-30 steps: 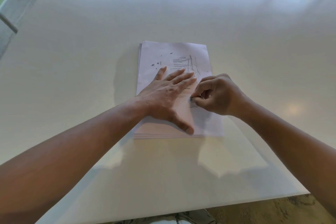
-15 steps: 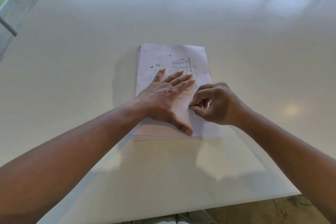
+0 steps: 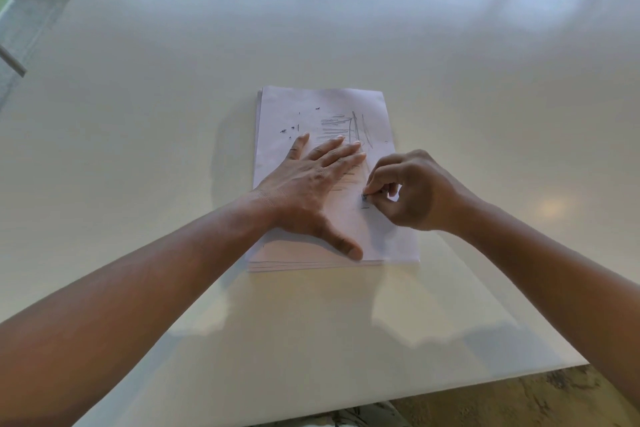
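A stack of white paper (image 3: 287, 104) lies in the middle of a glossy white table (image 3: 138, 114). Grey pencil strokes and small dark marks cover the top sheet's upper half. My left hand (image 3: 311, 184) lies flat on the sheet with fingers straight and spread, thumb near the stack's front edge. My right hand (image 3: 412, 191) sits at the sheet's right side, fingers curled, pinching a small dark piece (image 3: 364, 197) against the paper. What the piece is cannot be made out.
The table's front edge runs low across the view, with patterned floor (image 3: 519, 402) beyond its right corner. At the far left a pale frame edge (image 3: 10, 59) stands off the table.
My right hand has slid toward me down the right side of the sheet, leaving a short mark below the earlier strokes. My left hand stays flat on the paper.
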`<state>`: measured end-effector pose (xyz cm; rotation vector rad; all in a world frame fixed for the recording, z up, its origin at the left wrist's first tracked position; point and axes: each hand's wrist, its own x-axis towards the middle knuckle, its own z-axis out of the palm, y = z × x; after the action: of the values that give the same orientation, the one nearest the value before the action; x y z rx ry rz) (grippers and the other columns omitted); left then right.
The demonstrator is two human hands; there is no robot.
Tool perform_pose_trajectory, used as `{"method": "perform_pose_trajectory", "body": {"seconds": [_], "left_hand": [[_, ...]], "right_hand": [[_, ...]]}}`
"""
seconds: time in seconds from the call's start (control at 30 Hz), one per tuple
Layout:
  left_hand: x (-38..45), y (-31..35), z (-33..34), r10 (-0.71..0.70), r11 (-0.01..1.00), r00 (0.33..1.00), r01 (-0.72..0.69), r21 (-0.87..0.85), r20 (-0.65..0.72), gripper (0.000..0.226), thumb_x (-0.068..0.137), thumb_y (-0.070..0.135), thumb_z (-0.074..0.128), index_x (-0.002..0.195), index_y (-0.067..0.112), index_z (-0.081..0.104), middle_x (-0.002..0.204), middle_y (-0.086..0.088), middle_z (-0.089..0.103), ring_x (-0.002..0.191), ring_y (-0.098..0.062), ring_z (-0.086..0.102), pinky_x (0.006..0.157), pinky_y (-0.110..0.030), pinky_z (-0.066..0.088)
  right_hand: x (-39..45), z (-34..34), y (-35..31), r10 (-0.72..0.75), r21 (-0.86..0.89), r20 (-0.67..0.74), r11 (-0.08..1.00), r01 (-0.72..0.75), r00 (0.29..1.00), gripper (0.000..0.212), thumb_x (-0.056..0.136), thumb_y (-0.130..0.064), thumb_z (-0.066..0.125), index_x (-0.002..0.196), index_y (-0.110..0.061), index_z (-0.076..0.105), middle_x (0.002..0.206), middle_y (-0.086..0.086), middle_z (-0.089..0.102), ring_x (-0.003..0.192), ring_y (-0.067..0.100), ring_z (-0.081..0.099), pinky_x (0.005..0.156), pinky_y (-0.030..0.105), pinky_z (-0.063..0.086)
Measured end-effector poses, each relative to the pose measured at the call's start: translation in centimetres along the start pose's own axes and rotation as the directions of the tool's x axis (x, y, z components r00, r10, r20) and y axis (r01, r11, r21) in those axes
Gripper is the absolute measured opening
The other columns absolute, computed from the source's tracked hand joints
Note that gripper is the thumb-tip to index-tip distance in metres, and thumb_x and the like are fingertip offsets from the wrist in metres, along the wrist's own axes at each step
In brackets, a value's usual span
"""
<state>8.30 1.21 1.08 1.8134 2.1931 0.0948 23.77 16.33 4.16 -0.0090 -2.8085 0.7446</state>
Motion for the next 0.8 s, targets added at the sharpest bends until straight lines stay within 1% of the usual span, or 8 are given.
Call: {"method": "perform_pose_trajectory", "body": {"seconds": [0.07,0.17,0.23,0.33,0.4,0.47,0.6,0.8], "left_hand": [[0.0,0.1,0.0,0.001,1.0,1.0,-0.001,-0.004,-0.002,0.158,0.039,0.109,0.046,0.165,0.027,-0.003,0.172,0.012,-0.008,0.156,-0.006,-0.018,0.124,-0.053,-0.017],[-0.2,0.1,-0.1,-0.001,1.0,1.0,0.001,-0.008,0.0,0.158,0.038,0.109,0.046,0.165,0.027,-0.003,0.172,0.012,-0.008,0.156,-0.006,-0.018,0.124,-0.053,-0.017],[-0.1,0.0,0.0,0.0,1.0,1.0,0.0,-0.007,-0.003,0.159,0.038,0.109,0.044,0.165,0.027,-0.003,0.172,0.012,-0.008,0.156,-0.007,-0.018,0.124,-0.053,-0.017],[-0.1,0.0,-0.1,0.002,1.0,1.0,-0.002,-0.006,-0.006,0.159,0.037,0.11,0.043,0.165,0.027,-0.003,0.172,0.012,-0.008,0.156,-0.007,-0.018,0.124,-0.053,-0.017],[-0.1,0.0,-0.1,0.003,1.0,1.0,-0.003,-0.009,-0.006,0.159,0.038,0.11,0.043,0.165,0.027,-0.003,0.172,0.012,-0.008,0.156,-0.007,-0.018,0.124,-0.053,-0.017],[0.0,0.0,0.0,0.001,1.0,1.0,-0.001,-0.008,-0.005,0.159,0.038,0.11,0.042,0.165,0.027,-0.003,0.172,0.012,-0.008,0.156,-0.007,-0.018,0.123,-0.053,-0.018],[-0.1,0.0,-0.1,-0.006,1.0,1.0,0.006,-0.008,-0.002,0.16,0.035,0.11,0.04,0.165,0.027,-0.003,0.172,0.012,-0.008,0.156,-0.006,-0.018,0.123,-0.052,-0.018],[-0.1,0.0,-0.1,0.006,1.0,1.0,-0.006,-0.015,-0.006,0.161,0.033,0.113,0.032,0.165,0.028,-0.003,0.172,0.012,-0.008,0.156,-0.007,-0.018,0.123,-0.053,-0.018]], "right_hand": [[0.0,-0.1,0.2,0.002,-0.001,-0.009,1.0,-0.002,1.0,0.013,0.071,0.002,0.074,0.074,-0.01,0.078,0.07,0.0,0.069,0.055,0.013,0.057,0.057,0.03,0.052],[-0.4,-0.2,-0.1,-0.074,0.024,0.097,0.997,0.072,0.992,0.011,0.073,0.002,0.076,0.075,-0.009,0.076,0.073,0.0,0.069,0.059,0.012,0.056,0.058,0.025,0.05],[-0.4,-0.4,-0.1,-0.11,0.03,0.129,0.994,0.107,0.986,0.009,0.075,0.0,0.074,0.074,-0.009,0.075,0.073,0.0,0.069,0.061,0.015,0.057,0.059,0.028,0.05],[0.5,-0.2,0.5,-0.125,-0.008,0.069,0.992,0.126,0.99,0.009,0.075,0.0,0.072,0.074,-0.008,0.074,0.074,0.002,0.07,0.065,0.022,0.06,0.059,0.036,0.053],[0.7,0.0,0.6,-0.137,-0.032,0.053,0.99,0.139,0.989,0.011,0.075,0.004,0.072,0.073,-0.007,0.073,0.074,0.003,0.069,0.067,0.025,0.06,0.059,0.039,0.052],[0.4,-0.2,0.6,-0.177,-0.015,0.09,0.984,0.179,0.98,0.014,0.076,0.006,0.072,0.073,-0.007,0.073,0.076,0.003,0.069,0.069,0.024,0.06,0.061,0.037,0.052],[-0.2,-1.1,0.7,-0.242,0.022,0.198,0.97,0.242,0.95,0.012,0.081,0.002,0.07,0.076,-0.008,0.073,0.079,0.001,0.071,0.071,0.022,0.059,0.063,0.033,0.049],[0.8,-0.6,1.0,-0.254,-0.018,0.139,0.966,0.259,0.957,0.015,0.078,0.008,0.071,0.076,-0.007,0.073,0.08,0.003,0.071,0.073,0.027,0.062,0.067,0.035,0.052]]}}
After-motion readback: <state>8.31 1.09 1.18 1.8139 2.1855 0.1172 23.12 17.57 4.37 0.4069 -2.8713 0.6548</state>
